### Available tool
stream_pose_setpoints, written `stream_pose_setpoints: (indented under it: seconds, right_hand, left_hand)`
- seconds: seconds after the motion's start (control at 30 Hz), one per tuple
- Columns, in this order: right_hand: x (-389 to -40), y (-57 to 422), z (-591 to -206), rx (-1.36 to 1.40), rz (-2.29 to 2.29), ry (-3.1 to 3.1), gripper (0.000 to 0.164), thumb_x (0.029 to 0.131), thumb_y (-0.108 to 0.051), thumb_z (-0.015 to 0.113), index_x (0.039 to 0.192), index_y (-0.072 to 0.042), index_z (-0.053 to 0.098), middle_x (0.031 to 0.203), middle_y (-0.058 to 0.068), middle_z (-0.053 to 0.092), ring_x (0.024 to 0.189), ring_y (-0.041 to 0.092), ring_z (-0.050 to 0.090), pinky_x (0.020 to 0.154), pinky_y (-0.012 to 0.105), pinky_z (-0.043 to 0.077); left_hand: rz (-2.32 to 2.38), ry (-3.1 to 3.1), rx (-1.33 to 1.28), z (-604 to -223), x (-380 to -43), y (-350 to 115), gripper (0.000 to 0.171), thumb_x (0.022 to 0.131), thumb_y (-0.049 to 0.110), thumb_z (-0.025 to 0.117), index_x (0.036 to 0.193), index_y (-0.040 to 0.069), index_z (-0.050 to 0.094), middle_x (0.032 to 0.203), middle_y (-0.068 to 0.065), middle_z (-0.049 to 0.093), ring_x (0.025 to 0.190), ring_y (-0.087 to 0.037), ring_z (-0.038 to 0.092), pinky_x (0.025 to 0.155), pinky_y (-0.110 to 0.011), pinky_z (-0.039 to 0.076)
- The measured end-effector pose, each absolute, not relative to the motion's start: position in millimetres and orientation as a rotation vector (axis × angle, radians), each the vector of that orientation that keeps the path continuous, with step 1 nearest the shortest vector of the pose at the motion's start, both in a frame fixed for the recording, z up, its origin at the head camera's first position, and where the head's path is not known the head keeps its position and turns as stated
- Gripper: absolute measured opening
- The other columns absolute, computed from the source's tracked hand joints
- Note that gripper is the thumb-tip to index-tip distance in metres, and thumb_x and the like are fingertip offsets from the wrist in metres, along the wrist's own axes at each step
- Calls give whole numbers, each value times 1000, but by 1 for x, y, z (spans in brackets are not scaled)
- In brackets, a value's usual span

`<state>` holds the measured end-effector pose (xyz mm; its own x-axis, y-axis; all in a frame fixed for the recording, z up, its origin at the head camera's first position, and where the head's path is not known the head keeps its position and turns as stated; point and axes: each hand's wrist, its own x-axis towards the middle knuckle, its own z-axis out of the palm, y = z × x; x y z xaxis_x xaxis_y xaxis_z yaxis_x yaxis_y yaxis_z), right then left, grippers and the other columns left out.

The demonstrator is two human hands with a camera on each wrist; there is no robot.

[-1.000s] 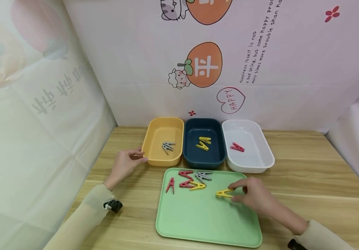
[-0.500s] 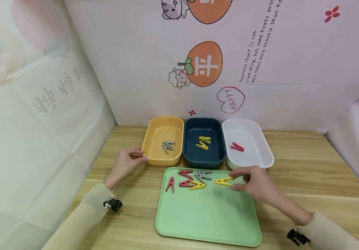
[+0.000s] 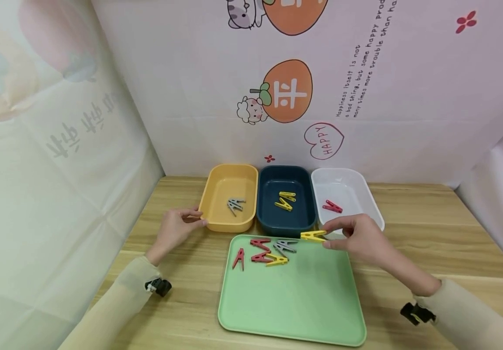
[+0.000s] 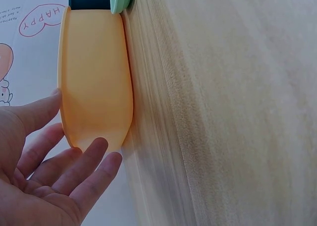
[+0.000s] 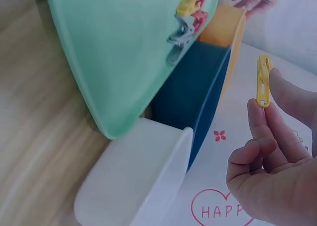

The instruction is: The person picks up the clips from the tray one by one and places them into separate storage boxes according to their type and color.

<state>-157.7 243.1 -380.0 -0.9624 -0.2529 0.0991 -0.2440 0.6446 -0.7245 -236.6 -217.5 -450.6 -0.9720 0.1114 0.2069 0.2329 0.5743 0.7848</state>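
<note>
Yellow clothespin (image 3: 311, 236) hung in the air! Leftmost, my left hand (image 3: 177, 231), fingers loosely spread, touched the orange bin (image 3: 229, 188), grey clothespins (image 3: 235, 203) inside; next, two more yellow clothespins (image 3: 284, 204) lay in the navy bin (image 3: 287, 226); then my right hand (image 3: 363, 243) pinched mine between its fingers near the green tray (image 3: 292, 301) and white bin (image 3: 354, 199).

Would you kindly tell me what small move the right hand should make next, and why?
I would probably have the right hand carry the yellow clothespin it pinches over the navy bin: two matching yellow ones already lie inside, whereas the white bin holds a red one, so color seems to decide the place.
</note>
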Motion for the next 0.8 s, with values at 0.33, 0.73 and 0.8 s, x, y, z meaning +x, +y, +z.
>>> stream_pose_setpoints:
  seconds: [0.33, 0.73, 0.8]
  right_hand:
    - [-177, 244, -366, -456, -1269, 2829, 28, 82, -15, 93, 107, -6, 83, 99, 7, 79, 73, 23, 47, 59, 28, 34]
    - [-206, 246, -355, -428, -1233, 2842, 31, 87, -16, 89, 115, -3, 81, 107, 12, 78, 89, 28, 54, 68, 30, 42]
    - [-211, 246, -355, -435, -1222, 2850, 30, 88, -16, 89, 114, -3, 81, 107, 13, 78, 92, 29, 55, 72, 33, 44]
  left_hand:
    - [-1363, -2664, -300, -452, -237, -219, 33, 88, 14, 89, 112, -5, 78, 132, -21, 69, 101, -32, 76, 83, -41, 63]
    - [-1355, -2677, -281, -452, -236, -218, 33, 89, 15, 88, 113, -5, 78, 134, -20, 68, 103, -34, 75, 84, -42, 63]
    - [-1360, -2676, -281, -452, -236, -218, 33, 89, 15, 88, 113, -5, 78, 134, -20, 68, 103, -34, 75, 84, -42, 63]
